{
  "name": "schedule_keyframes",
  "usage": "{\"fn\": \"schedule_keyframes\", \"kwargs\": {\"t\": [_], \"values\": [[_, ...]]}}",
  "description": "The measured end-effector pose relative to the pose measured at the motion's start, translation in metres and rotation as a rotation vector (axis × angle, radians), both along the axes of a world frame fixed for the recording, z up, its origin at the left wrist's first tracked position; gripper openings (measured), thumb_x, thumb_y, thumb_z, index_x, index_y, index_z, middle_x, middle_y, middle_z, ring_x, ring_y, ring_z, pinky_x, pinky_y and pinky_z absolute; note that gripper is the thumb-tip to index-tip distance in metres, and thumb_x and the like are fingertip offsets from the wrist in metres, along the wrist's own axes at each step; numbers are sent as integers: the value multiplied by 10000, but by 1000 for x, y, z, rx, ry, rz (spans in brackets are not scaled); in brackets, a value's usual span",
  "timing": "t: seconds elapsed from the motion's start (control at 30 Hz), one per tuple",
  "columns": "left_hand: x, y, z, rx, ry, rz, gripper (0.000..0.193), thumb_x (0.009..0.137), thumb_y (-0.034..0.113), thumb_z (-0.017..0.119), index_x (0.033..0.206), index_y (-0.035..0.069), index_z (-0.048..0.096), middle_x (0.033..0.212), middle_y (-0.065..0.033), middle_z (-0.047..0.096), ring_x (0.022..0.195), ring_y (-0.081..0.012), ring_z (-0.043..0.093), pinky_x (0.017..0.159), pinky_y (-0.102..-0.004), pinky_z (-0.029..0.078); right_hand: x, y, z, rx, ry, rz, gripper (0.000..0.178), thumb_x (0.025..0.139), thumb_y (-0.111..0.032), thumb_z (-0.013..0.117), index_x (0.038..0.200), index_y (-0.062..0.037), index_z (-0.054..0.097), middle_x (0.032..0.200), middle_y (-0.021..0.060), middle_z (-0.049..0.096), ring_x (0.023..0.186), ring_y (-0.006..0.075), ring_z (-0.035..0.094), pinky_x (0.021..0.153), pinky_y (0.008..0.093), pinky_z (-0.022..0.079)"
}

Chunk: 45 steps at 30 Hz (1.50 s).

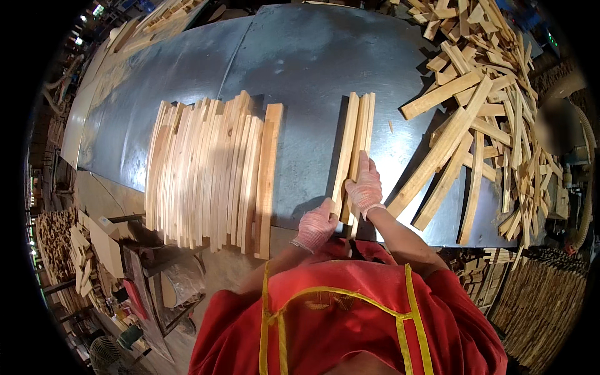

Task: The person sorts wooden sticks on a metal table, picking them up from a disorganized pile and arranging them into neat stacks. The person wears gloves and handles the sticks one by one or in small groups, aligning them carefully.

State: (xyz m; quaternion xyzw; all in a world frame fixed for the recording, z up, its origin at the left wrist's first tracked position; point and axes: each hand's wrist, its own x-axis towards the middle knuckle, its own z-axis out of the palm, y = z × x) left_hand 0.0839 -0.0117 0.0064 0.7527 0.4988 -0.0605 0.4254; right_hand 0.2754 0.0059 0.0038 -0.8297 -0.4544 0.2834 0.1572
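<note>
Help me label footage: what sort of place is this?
Probably a woodworking shop: a heap of tan wooden strips, a row of pale wooden slats, and a broad grey metallic tabletop.

Grey metal table [312,56] loaded at left and right

A straight seam [235,55] crosses the smooth top. Toward the left, pale wooden strips form a close row [203,169], near ends jutting past the table's edge, with 1 wider strip [269,169] at its right end. Well apart from it is a small bunch of strips [360,128]. At the right, a loose heap of wood [464,128] lies crisscrossed, a thin sliver [390,127] near it.
</note>
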Motion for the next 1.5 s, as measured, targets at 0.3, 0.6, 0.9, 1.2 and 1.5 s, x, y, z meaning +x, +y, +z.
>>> {"fn": "schedule_keyframes", "kwargs": {"t": [0.3,0.6,0.9,1.2,1.5], "values": [[-38,-1,0,439,53,-581,696,900,401,636,1519,129,469,1388,-208,620,1224,-428,630,1083,-601,454,-26,14,22,-50,7,-2,970,854,-324,741,1672,-147,253,1665,246,328,1471,466,405,1207,482,402],[-181,41,48,583,415,-159,562,807,175,631,1363,99,602,1446,-121,546,1370,-338,484,1121,-565,388,-71,21,9,60,197,50,916,852,-230,745,1641,-87,303,1595,271,412,1425,458,470,1202,445,421],[-134,3,41,753,241,204,715,820,322,763,1456,71,552,1518,-191,506,1406,-375,476,1156,-533,388,-136,75,31,-103,572,727,900,926,-314,684,1688,-118,248,1704,252,300,1522,403,407,1249,442,351],[-46,-21,17,766,50,-24,786,763,389,818,1434,72,557,1500,-154,525,1412,-371,469,1132,-526,408,222,-25,8,629,-103,-380,719,931,-292,713,1556,-20,486,1567,185,542,1411,337,550,1176,381,423],[163,-29,13,452,13,-450,960,780,531,792,1534,45,450,1489,-139,520,1273,-361,574,1034,-473,472,295,-111,-1,186,-536,-523,756,845,-355,752,1451,43,540,1269,282,680,1118,449,648,1054,472,500]]}}
